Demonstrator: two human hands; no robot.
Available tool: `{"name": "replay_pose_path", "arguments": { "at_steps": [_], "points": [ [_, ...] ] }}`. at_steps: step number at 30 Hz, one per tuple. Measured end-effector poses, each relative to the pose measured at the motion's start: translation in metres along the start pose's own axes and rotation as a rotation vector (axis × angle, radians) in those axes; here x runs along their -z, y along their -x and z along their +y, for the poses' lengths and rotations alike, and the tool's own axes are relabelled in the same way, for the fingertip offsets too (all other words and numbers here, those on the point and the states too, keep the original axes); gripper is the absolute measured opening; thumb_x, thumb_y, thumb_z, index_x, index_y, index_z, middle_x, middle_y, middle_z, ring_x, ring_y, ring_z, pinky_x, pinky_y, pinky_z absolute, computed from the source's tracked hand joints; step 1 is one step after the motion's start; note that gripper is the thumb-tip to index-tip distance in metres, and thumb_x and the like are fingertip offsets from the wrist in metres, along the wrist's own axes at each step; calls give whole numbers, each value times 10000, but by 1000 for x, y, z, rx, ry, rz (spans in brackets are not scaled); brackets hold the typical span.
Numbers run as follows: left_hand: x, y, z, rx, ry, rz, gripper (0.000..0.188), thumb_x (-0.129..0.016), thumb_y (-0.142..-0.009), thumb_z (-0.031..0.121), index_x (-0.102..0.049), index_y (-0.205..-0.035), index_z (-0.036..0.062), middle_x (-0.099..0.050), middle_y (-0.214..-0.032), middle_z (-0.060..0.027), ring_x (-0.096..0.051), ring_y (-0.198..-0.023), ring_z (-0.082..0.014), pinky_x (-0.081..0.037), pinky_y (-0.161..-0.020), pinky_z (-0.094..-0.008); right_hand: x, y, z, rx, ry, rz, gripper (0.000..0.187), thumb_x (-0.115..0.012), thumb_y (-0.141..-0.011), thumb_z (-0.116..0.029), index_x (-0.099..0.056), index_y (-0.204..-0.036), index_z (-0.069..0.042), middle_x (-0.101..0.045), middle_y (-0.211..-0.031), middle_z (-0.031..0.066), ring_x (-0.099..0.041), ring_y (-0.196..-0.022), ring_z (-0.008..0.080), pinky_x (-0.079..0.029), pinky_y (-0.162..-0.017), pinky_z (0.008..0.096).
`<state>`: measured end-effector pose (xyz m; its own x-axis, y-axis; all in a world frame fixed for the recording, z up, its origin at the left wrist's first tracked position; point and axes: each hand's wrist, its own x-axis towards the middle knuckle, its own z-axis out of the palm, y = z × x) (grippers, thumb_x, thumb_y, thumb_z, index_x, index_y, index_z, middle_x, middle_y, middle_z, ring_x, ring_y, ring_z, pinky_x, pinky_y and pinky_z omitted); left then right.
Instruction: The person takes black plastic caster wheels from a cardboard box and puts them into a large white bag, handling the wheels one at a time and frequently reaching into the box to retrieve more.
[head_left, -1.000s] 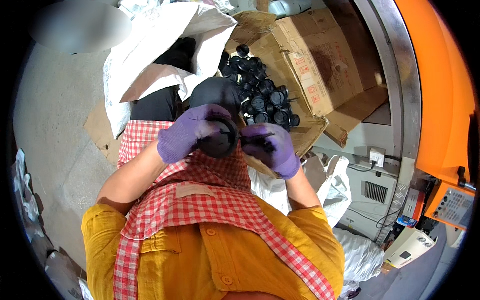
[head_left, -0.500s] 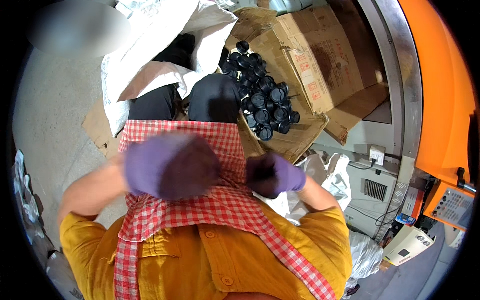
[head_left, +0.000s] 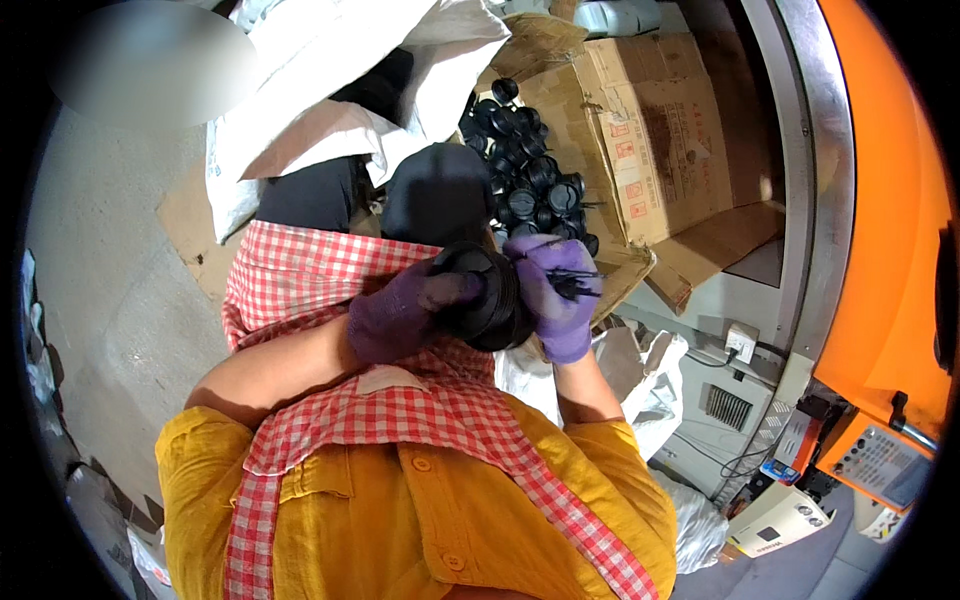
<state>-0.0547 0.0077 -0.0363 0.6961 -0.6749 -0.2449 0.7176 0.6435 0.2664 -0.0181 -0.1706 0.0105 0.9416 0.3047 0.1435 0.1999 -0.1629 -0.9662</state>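
Both my hands wear purple gloves and meet in front of the apron. My left hand (head_left: 405,310) is closed around a black round plastic lid (head_left: 490,305) with a ridged side, thumb pressed over its rim. Close against the lid's other side, my right hand (head_left: 562,315) is closed, with thin black plastic sprue sticks (head_left: 572,283) poking out of its fingers. Whether its fingertips also grip the lid is hidden. Just beyond lies a pile of similar black lids (head_left: 525,200) in an open cardboard box (head_left: 660,150).
A big white woven sack (head_left: 300,90) with dark contents leans open ahead on the left. To the right stand a grey machine panel (head_left: 725,400) with a plug and an orange machine cover (head_left: 880,200). A white bag (head_left: 640,390) lies beside my right forearm.
My hands, apart half a second ago with the left one blurred, have come together further right and up. The black lid now shows between them, and the sprue sticks show at my right hand.
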Motion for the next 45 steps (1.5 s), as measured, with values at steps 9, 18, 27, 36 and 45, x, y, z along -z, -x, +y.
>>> {"name": "replay_pose_path", "arguments": {
  "at_steps": [9,18,27,36,45],
  "points": [
    [-34,3,16,-379,-1657,32,518,-670,-654,77,-563,-1153,165,-517,-1139,-178,-532,-1044,-337,-453,-875,-415,3,4,37,-323,90,140,26,-603,-810,-17,-579,-819,-20,-591,-791,36,-541,-719,98,-443,-678,234],
    [-26,-1,-21,-613,-2139,156,160,-634,-692,173,-596,-836,118,-509,-892,-124,-544,-828,-316,-476,-649,-422,25,9,77,-123,845,298,89,-624,-765,-52,-583,-843,-39,-573,-725,43,-547,-668,122,-450,-659,253],
    [-16,-21,63,-1001,-1776,215,309,-662,-590,17,-662,-881,120,-526,-948,-118,-561,-894,-321,-483,-768,-372,111,80,46,-221,706,549,142,-597,-806,-47,-624,-943,-18,-638,-806,54,-588,-742,118,-475,-716,250],
    [149,-110,176,-504,-1756,1051,587,-569,-798,287,-431,-1325,69,-529,-1239,-227,-505,-1157,-350,-375,-987,-365,233,201,-35,-18,1023,1373,227,-686,-820,-157,-597,-952,5,-630,-948,103,-578,-830,166,-467,-779,281],
    [130,-85,161,-511,-1567,765,411,-558,-850,225,-527,-1232,77,-545,-1228,-138,-518,-1132,-274,-384,-966,-323,262,272,-15,-1142,1383,698,430,-574,-829,-364,-615,-1117,-48,-618,-1102,191,-593,-1009,363,-455,-855,424]
  ]
}}
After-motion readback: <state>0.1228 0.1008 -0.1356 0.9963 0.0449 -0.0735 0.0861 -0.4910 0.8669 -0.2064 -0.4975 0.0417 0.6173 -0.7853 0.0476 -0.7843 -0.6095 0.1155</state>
